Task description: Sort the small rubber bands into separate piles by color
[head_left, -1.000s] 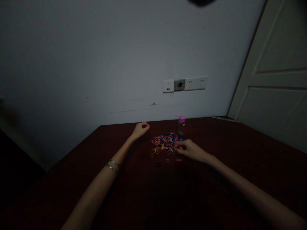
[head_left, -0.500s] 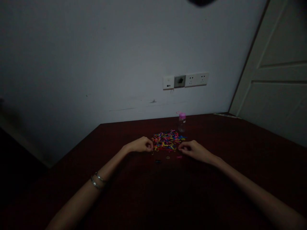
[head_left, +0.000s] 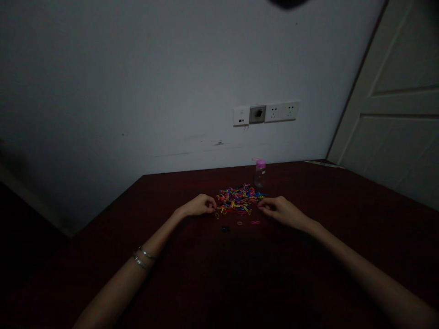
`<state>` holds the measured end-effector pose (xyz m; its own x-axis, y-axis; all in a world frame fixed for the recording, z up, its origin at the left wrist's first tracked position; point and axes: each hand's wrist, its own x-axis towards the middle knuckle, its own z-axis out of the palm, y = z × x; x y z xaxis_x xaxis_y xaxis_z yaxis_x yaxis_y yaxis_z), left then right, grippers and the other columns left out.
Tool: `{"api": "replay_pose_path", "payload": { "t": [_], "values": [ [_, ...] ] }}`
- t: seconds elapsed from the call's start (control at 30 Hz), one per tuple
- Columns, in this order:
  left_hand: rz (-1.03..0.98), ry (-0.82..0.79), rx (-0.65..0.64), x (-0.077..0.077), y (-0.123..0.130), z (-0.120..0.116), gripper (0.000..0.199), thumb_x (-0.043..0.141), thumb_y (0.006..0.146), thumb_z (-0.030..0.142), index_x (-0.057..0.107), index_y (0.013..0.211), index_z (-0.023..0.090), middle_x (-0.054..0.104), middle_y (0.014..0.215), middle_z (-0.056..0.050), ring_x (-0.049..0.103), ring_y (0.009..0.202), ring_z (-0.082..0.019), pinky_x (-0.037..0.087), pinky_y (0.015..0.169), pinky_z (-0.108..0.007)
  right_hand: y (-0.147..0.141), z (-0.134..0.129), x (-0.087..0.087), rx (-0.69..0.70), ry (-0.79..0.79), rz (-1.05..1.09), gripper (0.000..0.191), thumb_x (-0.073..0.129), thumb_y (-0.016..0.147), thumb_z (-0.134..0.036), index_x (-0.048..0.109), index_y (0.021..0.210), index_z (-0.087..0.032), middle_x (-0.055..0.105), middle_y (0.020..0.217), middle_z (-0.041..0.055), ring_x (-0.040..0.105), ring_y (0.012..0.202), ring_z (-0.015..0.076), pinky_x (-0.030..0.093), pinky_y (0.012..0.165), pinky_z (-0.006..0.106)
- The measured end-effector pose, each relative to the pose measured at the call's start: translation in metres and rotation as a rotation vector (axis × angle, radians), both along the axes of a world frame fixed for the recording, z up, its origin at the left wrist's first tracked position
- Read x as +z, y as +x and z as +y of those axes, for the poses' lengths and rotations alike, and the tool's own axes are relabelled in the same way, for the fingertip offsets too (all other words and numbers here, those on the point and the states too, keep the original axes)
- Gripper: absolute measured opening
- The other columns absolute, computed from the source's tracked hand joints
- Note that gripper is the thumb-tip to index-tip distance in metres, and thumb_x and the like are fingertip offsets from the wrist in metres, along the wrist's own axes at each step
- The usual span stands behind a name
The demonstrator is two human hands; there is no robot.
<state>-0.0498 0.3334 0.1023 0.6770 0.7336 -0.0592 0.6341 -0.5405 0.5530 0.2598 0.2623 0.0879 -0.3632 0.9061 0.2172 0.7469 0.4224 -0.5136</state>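
Note:
A pile of small colourful bands (head_left: 240,197) lies on the dark red table (head_left: 192,283). My left hand (head_left: 200,205) rests at the pile's left edge, fingers curled together; whatever they may hold is too small to tell. A yellow band (head_left: 217,215) lies just below its fingertips. At the right edge of the pile is my right hand (head_left: 279,210), thumb and forefinger pinched, their contents not visible. In front of the pile lie a dark band (head_left: 225,229), a yellowish band (head_left: 239,223) and a pink band (head_left: 255,222).
Behind the pile stands a clear bottle with a pink lid (head_left: 260,173). A pale wall with sockets (head_left: 274,112) rises behind the table. A white door (head_left: 398,128) is at the right, and a thin strip (head_left: 324,164) lies by the table's back edge.
My left hand has shifted slightly left, showing more of the yellow band by its fingertips. My right hand has moved a little to the right, away from the pile.

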Motion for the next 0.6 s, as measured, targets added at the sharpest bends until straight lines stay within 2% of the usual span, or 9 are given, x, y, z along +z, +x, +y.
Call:
{"api": "replay_pose_path", "payload": {
  "t": [0.3, 0.47, 0.6],
  "values": [
    [-0.089, -0.087, 0.022, -0.006, -0.003, -0.014, 0.021, 0.056, 0.068, 0.027, 0.064, 0.078, 0.011, 0.052, 0.061, 0.001, 0.042, 0.055, -0.007, 0.03, 0.051, -0.018, -0.002, -0.005, 0.005, 0.004, 0.03, -0.062, 0.028, 0.043, 0.079, -0.034, 0.065, 0.092, -0.02, 0.064, 0.073, 0.0047, 0.056, 0.062, 0.0152, 0.039, 0.057, 0.026],
    [-0.085, -0.182, -0.054, 0.0, 0.002, -0.024, 0.024, 0.059, 0.067, 0.032, 0.064, 0.077, 0.011, 0.05, 0.057, 0.002, 0.04, 0.053, -0.007, 0.029, 0.05, -0.018, -0.002, -0.006, 0.007, -0.005, 0.041, -0.083, 0.028, 0.043, 0.079, -0.033, 0.064, 0.092, -0.02, 0.064, 0.075, 0.005, 0.056, 0.064, 0.0156, 0.039, 0.057, 0.026],
    [-0.065, -0.199, -0.082, 0.0, 0.006, -0.026, 0.021, 0.058, 0.067, 0.03, 0.064, 0.077, 0.011, 0.05, 0.058, 0.002, 0.041, 0.054, -0.007, 0.03, 0.05, -0.018, -0.002, -0.006, 0.006, -0.008, 0.041, -0.089, 0.028, 0.043, 0.079, -0.033, 0.064, 0.092, -0.02, 0.064, 0.074, 0.0047, 0.057, 0.063, 0.0156, 0.038, 0.057, 0.026]
  ]
}}
